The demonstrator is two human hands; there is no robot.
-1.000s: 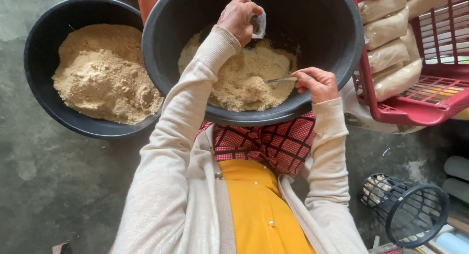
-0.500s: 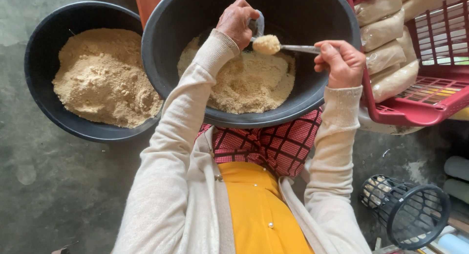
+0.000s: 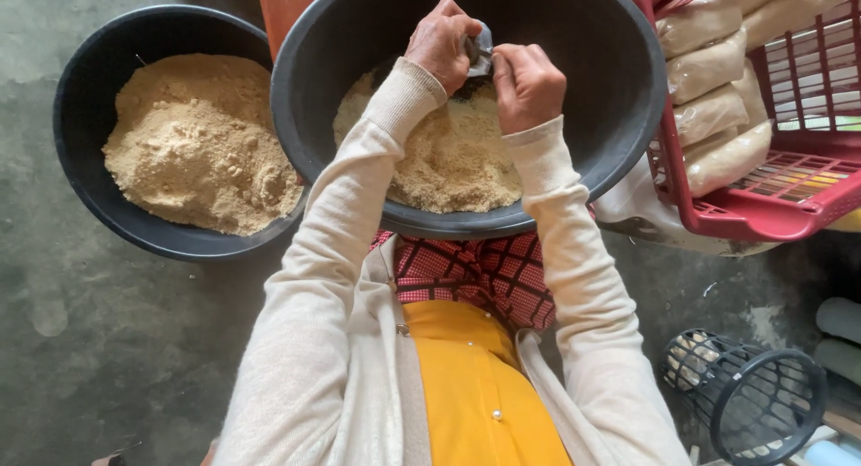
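Note:
My left hand [image 3: 438, 43] pinches a small clear plastic bag [image 3: 482, 41] over the large black basin [image 3: 619, 116] on my lap. My right hand [image 3: 527, 85] is closed right against it, gripping a metal spoon [image 3: 473, 55] whose bowl sits at the bag's mouth; most of the spoon is hidden by my fingers. Both hands touch each other above the heap of tan powder [image 3: 448, 161] in the basin.
A second black basin [image 3: 76, 161] with more tan powder [image 3: 197, 143] stands on the concrete floor at left. A red plastic crate [image 3: 762, 215] holding several filled clear bags [image 3: 708, 67] is at right. A small black wire basket [image 3: 749, 394] lies at lower right.
My right hand lifted a spoonful of powder out of the basin and brought it left to the bag. My left hand has kept the bag in roughly the same place.

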